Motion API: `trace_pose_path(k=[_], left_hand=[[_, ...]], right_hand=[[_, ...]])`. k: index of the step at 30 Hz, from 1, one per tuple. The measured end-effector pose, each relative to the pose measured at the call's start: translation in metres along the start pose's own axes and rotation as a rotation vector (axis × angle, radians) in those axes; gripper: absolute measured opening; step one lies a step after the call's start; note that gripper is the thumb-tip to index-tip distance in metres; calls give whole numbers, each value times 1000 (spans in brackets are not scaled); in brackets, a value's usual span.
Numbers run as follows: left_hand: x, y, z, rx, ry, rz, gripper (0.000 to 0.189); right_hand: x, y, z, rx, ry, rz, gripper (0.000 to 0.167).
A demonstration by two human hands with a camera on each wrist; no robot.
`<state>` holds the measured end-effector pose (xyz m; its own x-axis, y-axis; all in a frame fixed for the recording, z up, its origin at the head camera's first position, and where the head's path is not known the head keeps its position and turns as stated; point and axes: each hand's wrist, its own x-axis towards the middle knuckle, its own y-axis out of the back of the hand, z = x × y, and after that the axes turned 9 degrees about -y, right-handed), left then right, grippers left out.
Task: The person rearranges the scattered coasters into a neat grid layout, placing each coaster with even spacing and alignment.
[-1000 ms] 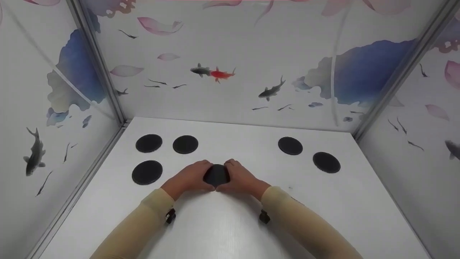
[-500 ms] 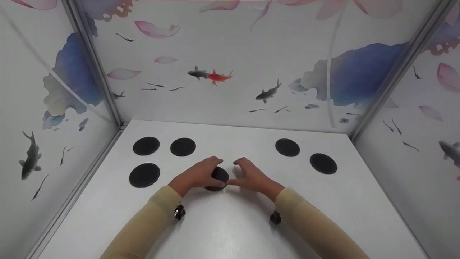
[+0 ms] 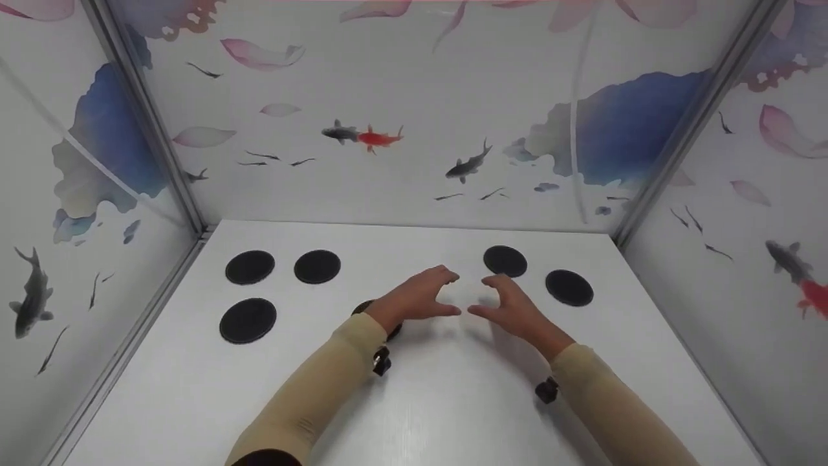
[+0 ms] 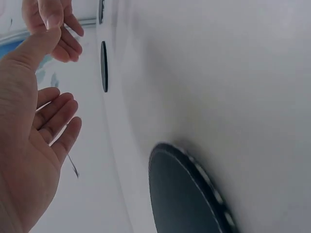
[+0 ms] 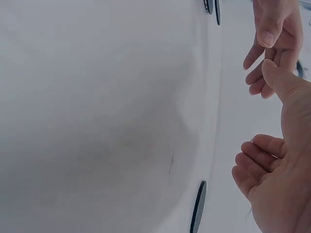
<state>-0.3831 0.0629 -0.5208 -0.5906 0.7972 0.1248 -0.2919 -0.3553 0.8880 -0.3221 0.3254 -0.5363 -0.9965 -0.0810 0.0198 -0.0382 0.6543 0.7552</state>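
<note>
Head view: left hand (image 3: 417, 298) and right hand (image 3: 514, 307) were held over the white tabletop (image 3: 414, 401), facing each other. On each, thumb and slightly bent fingers stood wide apart in a C shape. Thumb tips were just beside one another; they overlapped in the wrist views, so contact could not be told.

Center disc (image 4: 182, 194), black and round, lay flat on the tabletop. In the head view the left wrist and cuff crossed in front and hid much of it; left wrist view gave its dark face and thick edge close up. Whether the wrist touched it: not determinable.

Other black discs, also flat on the tabletop. Left side: back-left disc (image 3: 250, 267); second back disc (image 3: 317, 266) to its right; front-left disc (image 3: 248, 320) nearer the person. Right side: inner right disc (image 3: 505, 261), close beyond the right hand's fingertips in the head view; outer right disc (image 3: 569, 288), farther right and slightly nearer the person.

Sleeves (image 3: 323, 382) were pale yellow. Small black device (image 3: 381, 361) sat under the left wrist, matching device (image 3: 546, 390) under the right. Back panel (image 3: 388, 200) carried a printed red fish (image 3: 380, 138).
</note>
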Motion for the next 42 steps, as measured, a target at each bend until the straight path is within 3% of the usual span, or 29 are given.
trace_pose_path(k=[6, 14, 20, 28, 36, 42], left_hand=[[45, -6, 15, -13, -21, 3, 74], [104, -18, 48, -10, -52, 11, 70], [138, -27, 65, -7, -7, 17, 72], [168, -42, 75, -19, 58, 14, 75], [182, -59, 85, -96, 114, 28, 76], [191, -74, 86, -23, 117, 11, 75]], right_hand=[[-3, 29, 36, 15, -35, 65, 82], [-6, 68, 77, 13, -84, 169, 78], [-10, 91, 100, 5, -127, 253, 76], [-10, 103, 131, 16, -188, 294, 78], [0, 97, 149, 38, -222, 304, 92], [2, 96, 164, 2, -270, 264, 108]])
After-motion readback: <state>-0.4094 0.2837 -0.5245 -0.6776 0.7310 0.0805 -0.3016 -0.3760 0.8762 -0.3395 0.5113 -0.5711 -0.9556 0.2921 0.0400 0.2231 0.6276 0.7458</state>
